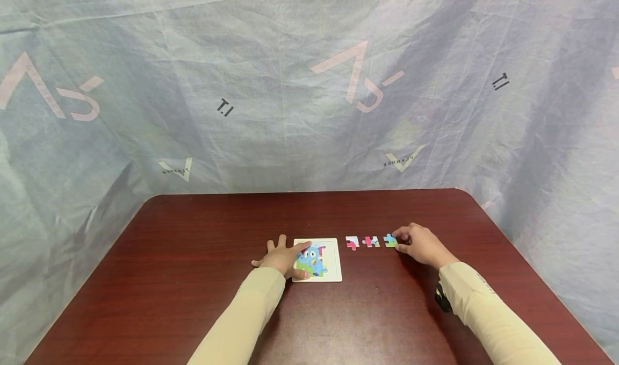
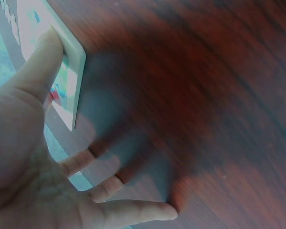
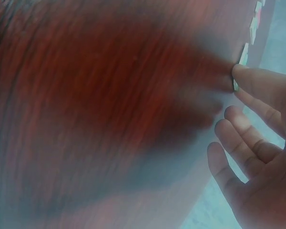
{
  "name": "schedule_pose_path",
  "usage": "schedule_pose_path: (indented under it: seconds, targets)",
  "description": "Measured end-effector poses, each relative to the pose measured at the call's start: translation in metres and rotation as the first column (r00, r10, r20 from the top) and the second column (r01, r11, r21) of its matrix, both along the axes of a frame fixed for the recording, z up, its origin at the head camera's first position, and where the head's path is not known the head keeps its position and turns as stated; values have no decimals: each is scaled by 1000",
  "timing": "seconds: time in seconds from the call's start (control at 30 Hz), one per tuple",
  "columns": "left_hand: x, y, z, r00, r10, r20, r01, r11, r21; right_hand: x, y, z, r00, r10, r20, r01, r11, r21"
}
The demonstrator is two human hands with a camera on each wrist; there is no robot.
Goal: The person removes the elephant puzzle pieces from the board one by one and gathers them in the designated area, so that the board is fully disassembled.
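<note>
My left hand (image 1: 279, 258) lies with its fingers spread at the left edge of a white-framed puzzle board (image 1: 335, 263). Its thumb rests on the board, as the left wrist view also shows. A blue cartoon figure (image 1: 311, 257) on a green ground covers the board's left part; white backing shows along its top and right. Over to the right, my right hand (image 1: 425, 245) pinches a blue-and-green puzzle piece (image 1: 389, 241) by its right side, between thumb and forefinger. The right wrist view shows this piece (image 3: 244, 53) edge-on at the fingertips, the other fingers loosely bent.
Two more puzzle pieces lie in a row between board and right hand: a pink-and-white piece (image 1: 352, 242) and a red-and-white piece (image 1: 371, 241). All rest on a dark red wooden table (image 1: 203, 230). Behind it hangs a grey printed cloth (image 1: 271, 139).
</note>
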State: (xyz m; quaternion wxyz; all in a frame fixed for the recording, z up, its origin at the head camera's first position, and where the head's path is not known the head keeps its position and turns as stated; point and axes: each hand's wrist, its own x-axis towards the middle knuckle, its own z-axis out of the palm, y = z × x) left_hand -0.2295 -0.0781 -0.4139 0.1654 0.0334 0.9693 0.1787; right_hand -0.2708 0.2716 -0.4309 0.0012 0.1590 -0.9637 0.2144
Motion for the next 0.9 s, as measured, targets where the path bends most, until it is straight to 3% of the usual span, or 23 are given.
schedule_pose_path:
  seconds: [0.6,0.9]
  targets:
    - [2,1,3,1000,1,-5,-1,1000,-2,3,-12,5,999,-7,-43,6,1000,-22]
    - [1,1,2,1000,-2,-5,2,1000,-5,8,-28,6,998,-7,-65,0,994,-113]
